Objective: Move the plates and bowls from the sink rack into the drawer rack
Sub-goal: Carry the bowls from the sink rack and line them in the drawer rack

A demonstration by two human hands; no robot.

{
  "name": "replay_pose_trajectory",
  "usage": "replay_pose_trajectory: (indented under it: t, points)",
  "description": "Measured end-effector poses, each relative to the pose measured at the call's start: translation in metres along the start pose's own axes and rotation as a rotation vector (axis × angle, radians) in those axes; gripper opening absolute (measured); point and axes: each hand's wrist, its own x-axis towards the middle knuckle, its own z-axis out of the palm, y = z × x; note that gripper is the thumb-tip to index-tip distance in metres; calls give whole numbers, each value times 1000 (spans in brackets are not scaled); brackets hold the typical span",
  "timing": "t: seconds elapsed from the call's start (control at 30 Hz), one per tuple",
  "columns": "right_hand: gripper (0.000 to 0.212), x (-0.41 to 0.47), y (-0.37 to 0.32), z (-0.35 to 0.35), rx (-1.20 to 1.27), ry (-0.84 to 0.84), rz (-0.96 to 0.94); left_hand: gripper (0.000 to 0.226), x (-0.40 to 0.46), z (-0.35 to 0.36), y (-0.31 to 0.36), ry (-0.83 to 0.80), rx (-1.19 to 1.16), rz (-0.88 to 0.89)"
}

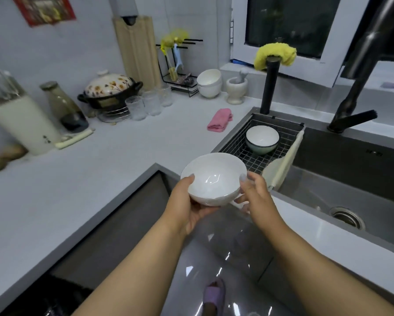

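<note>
Down by my feet a purple slipper (214,293) shows on the glossy floor (225,258).

Above it I hold a white bowl (214,179) in the air, upright and tipped slightly toward me, in front of the corner of the tabletop (77,179). My left hand (189,206) cups it from below and from the left: the thumb lies over the near-left rim and the curled fingers (205,209) support the underside. My right hand (257,197) meets the bowl at its right side, thumb against the rim and the other fingers (240,199) bent in toward the lower wall; how firmly they press I cannot tell.

Just beyond the bowl, a wire sink rack (259,156) sits across the left end of the sink (351,190). In the rack stand two nested bowls (262,139), white inside, the outer one greenish. A pale folded cloth (280,167) hangs at the rack's right edge. The drain (346,216) lies in the sink basin to the right.

A pink cloth (220,119) lies on the tabletop left of the rack. Farther back stand a black faucet post (269,87) capped with a yellow cloth (274,54), a mortar with pestle (237,88), stacked white bowls (209,83), clear glasses (148,103) and a flowered lidded pot (110,90).
</note>
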Motion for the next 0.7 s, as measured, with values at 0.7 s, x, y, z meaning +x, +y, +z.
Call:
replay_pose_trajectory:
  t: [0.7]
  points:
    - [24,-115,7,190,263,-502,357,48,-163,-196,-8,407,4,140]
